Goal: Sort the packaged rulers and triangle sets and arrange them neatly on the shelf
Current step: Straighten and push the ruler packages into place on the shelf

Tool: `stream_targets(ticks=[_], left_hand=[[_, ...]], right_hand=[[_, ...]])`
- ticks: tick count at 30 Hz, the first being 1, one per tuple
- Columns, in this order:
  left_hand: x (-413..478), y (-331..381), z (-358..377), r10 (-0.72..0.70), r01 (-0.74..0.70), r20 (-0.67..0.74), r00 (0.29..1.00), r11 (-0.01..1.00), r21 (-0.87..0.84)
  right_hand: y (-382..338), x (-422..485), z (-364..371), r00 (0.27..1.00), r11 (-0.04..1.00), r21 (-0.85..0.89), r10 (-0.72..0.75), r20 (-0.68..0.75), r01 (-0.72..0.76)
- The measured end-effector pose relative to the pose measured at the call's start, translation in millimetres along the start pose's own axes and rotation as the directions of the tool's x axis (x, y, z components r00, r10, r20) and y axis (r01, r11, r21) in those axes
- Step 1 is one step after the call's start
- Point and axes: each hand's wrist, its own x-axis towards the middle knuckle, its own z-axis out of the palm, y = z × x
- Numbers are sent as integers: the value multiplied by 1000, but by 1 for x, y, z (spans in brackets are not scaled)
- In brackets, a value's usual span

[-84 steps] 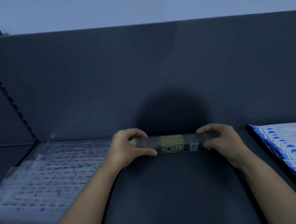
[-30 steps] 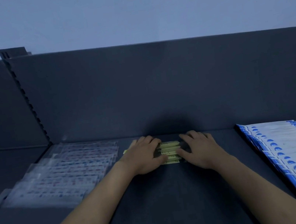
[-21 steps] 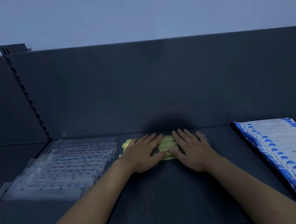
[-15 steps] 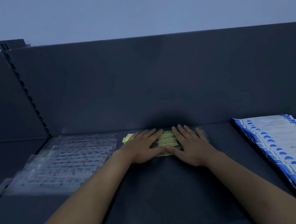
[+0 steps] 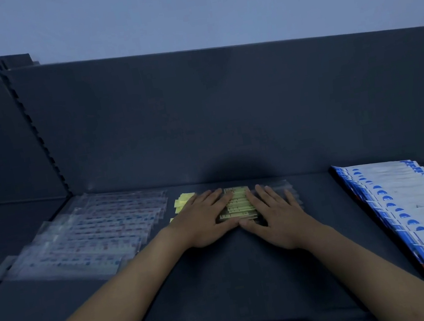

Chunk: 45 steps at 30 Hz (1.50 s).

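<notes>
Dark shelf (image 5: pixel 224 283), dark back panel (image 5: pixel 224 108) behind. Left hand (image 5: pixel 204 222) and right hand (image 5: pixel 275 219) both lie flat, palms down, on the yellow ruler packs (image 5: pixel 236 206). Fingers (image 5: pixel 211 198) are straight and slightly spread, gripping nothing. The stack shows in the gap between the two sets of fingers, with yellow ends poking out just left of the left fingers. Clear ruler packs (image 5: pixel 92 234) are fanned out well left of the fingers. Blue-white packs (image 5: pixel 411 198) sit in an overlapping row well right of the right fingers.
</notes>
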Motion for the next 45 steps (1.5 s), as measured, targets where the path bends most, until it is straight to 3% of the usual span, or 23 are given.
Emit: stream_targets(ticks=[8,13,17,20,22,24,26,29,33,41,43,45], left_hand=[[-2,-1,-7,9,-9,72,997,1000,-3],[6,-3,-16,-18,18,-7,1000,1000,-23],[14,1,-35,-14,13,90,996,1000,12],[8,5,-35,-16,28,109,994,994,-106],[0,11,-31,-30,39,82,996,993,-115],[-7,21,-24,10,-10,-3,1000,1000,9],[-13,32,-21,72,-64,-76,995,992,109],[-16,44,-31,111,-97,-76,991,981,167],[-7,64,-43,86,-89,21,996,959,268],[21,78,-50,-154,86,203,967,948,308],[25,74,-50,-209,146,237,949,955,259],[27,71,-49,-239,189,250,938,960,207]], right_hand=[[0,-7,6,1000,1000,20,-12,6,12],[1,-6,4,1000,997,76,-16,-15,18],[9,3,-6,999,995,100,-17,-29,20],[9,7,-11,987,990,132,76,-141,-57],[3,6,-11,950,944,291,222,-219,-153],[-8,3,-10,889,793,559,412,-202,-240],[-18,-1,-10,835,562,784,540,-106,-264],[-27,-4,-15,783,240,951,622,5,-197],[-33,0,-22,746,-48,995,659,98,-89],[-38,-11,-34,772,-464,886,558,306,-15],[-40,-8,-37,787,-532,847,514,342,-21],[-42,-4,-37,786,-534,844,502,362,-48]])
